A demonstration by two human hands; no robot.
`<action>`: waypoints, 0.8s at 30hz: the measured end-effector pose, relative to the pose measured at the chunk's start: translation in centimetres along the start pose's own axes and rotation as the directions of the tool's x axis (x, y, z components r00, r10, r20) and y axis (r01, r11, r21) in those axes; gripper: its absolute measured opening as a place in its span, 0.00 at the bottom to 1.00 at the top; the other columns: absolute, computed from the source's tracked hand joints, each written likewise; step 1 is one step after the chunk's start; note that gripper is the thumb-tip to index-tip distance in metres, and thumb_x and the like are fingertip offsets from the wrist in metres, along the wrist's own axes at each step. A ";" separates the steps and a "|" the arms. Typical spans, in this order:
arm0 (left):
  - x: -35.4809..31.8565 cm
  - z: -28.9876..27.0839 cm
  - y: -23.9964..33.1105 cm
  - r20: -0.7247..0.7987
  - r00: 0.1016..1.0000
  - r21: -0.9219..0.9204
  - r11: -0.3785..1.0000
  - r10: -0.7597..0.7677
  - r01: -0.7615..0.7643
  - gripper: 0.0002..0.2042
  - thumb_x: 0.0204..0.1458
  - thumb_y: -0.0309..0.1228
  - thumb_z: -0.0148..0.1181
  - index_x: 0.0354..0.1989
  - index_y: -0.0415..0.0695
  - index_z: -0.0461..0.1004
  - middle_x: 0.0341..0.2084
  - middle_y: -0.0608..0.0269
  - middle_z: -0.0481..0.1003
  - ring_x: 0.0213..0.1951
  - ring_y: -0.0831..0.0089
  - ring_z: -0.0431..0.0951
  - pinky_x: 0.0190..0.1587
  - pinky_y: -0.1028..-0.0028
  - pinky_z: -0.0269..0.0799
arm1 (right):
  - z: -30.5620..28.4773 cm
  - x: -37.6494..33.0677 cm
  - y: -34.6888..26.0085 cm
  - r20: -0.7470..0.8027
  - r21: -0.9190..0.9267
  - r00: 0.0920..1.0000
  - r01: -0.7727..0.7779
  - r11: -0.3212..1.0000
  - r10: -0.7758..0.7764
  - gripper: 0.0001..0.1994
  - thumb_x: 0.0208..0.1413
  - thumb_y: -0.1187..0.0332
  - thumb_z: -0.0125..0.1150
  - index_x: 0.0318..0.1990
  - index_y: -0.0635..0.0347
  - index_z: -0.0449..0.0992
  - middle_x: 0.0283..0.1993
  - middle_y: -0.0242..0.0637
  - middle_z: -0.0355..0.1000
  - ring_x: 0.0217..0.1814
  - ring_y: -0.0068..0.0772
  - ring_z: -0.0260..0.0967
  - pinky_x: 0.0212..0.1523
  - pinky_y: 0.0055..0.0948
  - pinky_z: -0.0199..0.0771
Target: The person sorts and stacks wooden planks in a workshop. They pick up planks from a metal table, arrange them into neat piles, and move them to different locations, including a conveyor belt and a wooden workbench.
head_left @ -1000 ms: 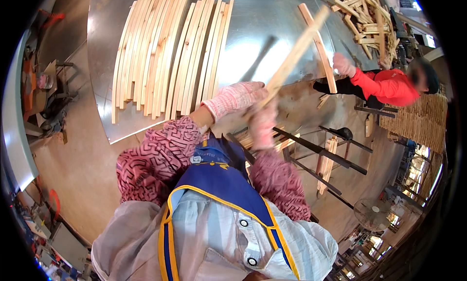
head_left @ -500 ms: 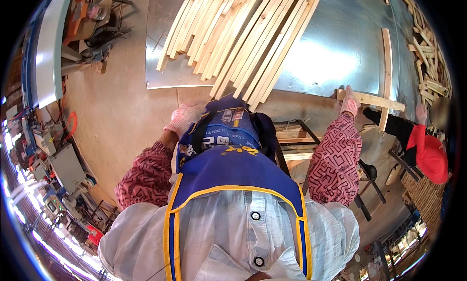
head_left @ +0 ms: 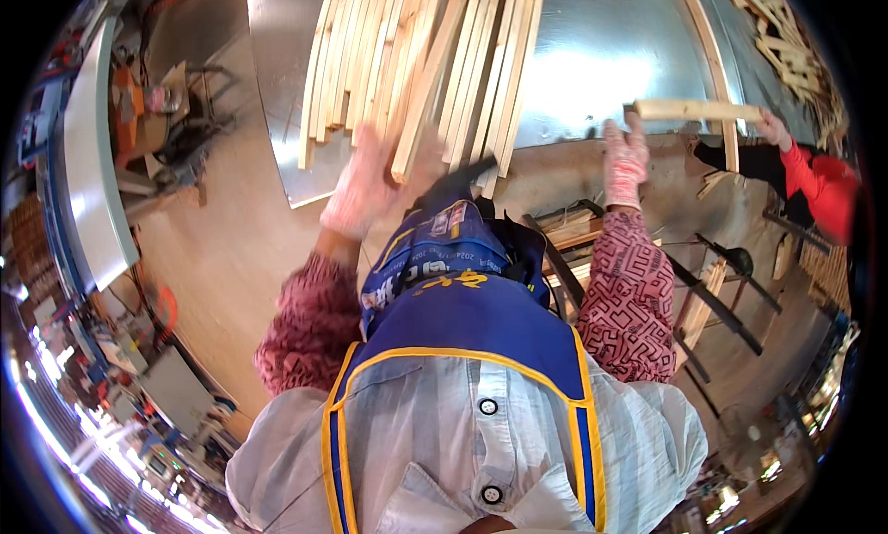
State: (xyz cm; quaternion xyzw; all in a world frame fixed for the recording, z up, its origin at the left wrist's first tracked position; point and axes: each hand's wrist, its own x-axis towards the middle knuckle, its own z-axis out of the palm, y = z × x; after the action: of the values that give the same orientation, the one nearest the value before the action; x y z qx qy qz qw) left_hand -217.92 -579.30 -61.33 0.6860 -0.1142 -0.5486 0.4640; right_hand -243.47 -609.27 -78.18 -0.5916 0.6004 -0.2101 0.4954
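My left hand (head_left: 363, 190), in a pale work glove and blurred by motion, grips the near end of a long wooden slat (head_left: 427, 88) that lies angled on a stack of pale slats (head_left: 370, 62). The stack rests on a shiny metal-topped table (head_left: 592, 53). My right hand (head_left: 625, 157), also gloved, reaches up at the table's near edge and holds the left end of a short wooden bar (head_left: 694, 110). Another person's gloved hand (head_left: 770, 127), on a red sleeve, holds the bar's right end.
A single slat (head_left: 708, 62) lies on the table's right side. Loose wood (head_left: 786, 30) is piled at the far right. Black metal frames (head_left: 712, 294) stand below my right arm. A white bench (head_left: 88, 164) and machines line the left.
My left hand rose from beside my body to the slat stack and took a slat's end. My right hand stays on the short bar, and the view swung left.
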 end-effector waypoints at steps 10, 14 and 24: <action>4.1 1.2 5.1 0.417 0.876 -0.832 0.490 0.244 0.259 0.32 0.46 0.31 0.68 0.60 0.37 0.60 0.49 0.48 0.67 0.38 0.62 0.71 0.36 0.67 0.77 | 3.3 -9.8 -5.3 0.286 0.230 0.947 -0.213 0.950 0.144 0.30 0.56 0.73 0.62 0.66 0.67 0.61 0.31 0.33 0.72 0.24 0.19 0.67 0.25 0.22 0.70; 4.3 1.9 5.2 0.510 0.836 -0.801 0.467 0.201 0.376 0.33 0.44 0.30 0.66 0.60 0.35 0.61 0.51 0.40 0.70 0.40 0.50 0.79 0.36 0.56 0.82 | 1.2 -10.4 -6.5 0.259 0.251 0.959 -0.185 0.950 0.118 0.31 0.56 0.72 0.62 0.67 0.67 0.59 0.33 0.33 0.73 0.27 0.19 0.68 0.28 0.22 0.71; 3.0 10.7 1.7 0.597 0.801 0.760 0.353 -0.048 -0.545 0.23 0.50 0.35 0.56 0.58 0.49 0.67 0.37 0.46 0.78 0.34 0.56 0.82 0.37 0.60 0.79 | -12.5 -12.0 -10.2 0.134 -0.853 0.841 0.367 0.371 -0.524 0.43 0.43 0.66 0.65 0.70 0.39 0.54 0.70 0.36 0.56 0.74 0.38 0.48 0.71 0.37 0.50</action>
State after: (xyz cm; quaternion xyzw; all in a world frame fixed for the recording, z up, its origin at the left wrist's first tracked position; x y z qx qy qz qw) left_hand -225.44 -587.65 -61.63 0.6183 -0.6241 -0.4758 0.0425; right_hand -251.13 -604.60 -60.22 -0.8764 0.4778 -0.0595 0.0128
